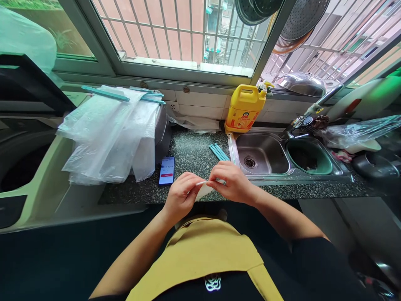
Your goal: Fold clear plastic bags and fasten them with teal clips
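Note:
Between my hands, over the counter's front edge, hangs a translucent plastic bag (204, 192). A rolled or folded edge of it stretches from one hand to the other. My left hand (183, 190) pinches this edge between thumb and fingers. My right hand (230, 179) pinches the other end, its fingers curled; a small teal bit shows among them, but most of it is hidden. Just beyond my right hand, several teal bag-sealing strips (219, 152) lie side by side on the speckled counter (191, 150). A phone (166, 170) with a lit screen lies beyond my left hand.
Clear plastic bags (109, 133) with teal sealing strips are heaped at the left, beside a washing machine (40, 167). A yellow jug (246, 108) stands behind the steel sink (263, 152). A green basin (308, 156) sits in the right bowl, near the faucet (294, 125).

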The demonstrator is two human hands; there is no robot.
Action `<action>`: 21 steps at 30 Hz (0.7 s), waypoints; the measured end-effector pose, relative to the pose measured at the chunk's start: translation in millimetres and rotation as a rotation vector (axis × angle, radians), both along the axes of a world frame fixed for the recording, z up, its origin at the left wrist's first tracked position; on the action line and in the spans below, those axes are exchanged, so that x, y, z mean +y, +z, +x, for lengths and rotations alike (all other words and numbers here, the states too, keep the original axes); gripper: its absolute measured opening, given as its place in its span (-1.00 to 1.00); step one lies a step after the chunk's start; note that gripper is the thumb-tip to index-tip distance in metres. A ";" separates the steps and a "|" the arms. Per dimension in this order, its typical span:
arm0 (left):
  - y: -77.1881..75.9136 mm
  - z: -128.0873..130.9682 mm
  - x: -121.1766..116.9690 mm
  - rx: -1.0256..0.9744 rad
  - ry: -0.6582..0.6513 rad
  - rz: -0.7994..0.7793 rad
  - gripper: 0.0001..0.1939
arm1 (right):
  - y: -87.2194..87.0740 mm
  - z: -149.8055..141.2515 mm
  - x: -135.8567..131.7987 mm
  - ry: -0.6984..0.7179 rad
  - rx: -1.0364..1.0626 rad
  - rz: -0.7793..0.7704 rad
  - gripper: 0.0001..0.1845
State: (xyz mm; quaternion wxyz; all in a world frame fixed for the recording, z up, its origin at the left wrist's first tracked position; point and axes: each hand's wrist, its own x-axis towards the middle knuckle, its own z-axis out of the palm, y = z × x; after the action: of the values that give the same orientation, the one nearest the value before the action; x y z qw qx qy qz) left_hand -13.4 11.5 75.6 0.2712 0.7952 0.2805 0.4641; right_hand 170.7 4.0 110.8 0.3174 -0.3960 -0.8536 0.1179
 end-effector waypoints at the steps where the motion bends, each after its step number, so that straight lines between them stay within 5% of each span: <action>1: 0.2 0.1 -0.2 0.004 0.003 -0.014 -0.83 | -1.4 0.2 0.6 0.001 0.009 -0.003 -0.69; 16: -11.0 -6.2 4.0 -0.227 0.091 -0.442 -0.69 | -28.5 2.7 -2.6 -0.082 0.420 -0.256 -0.63; 21: -13.5 -9.5 8.6 -0.225 0.102 -0.481 -0.69 | -45.9 -3.5 -6.2 -0.152 0.368 -0.167 -0.63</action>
State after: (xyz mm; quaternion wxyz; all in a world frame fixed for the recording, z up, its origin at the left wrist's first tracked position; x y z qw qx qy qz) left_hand -22.9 20.2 62.1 0.4580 0.6363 0.3906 0.4825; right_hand 167.2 -2.1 64.9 0.4419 -0.4561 -0.7360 0.2343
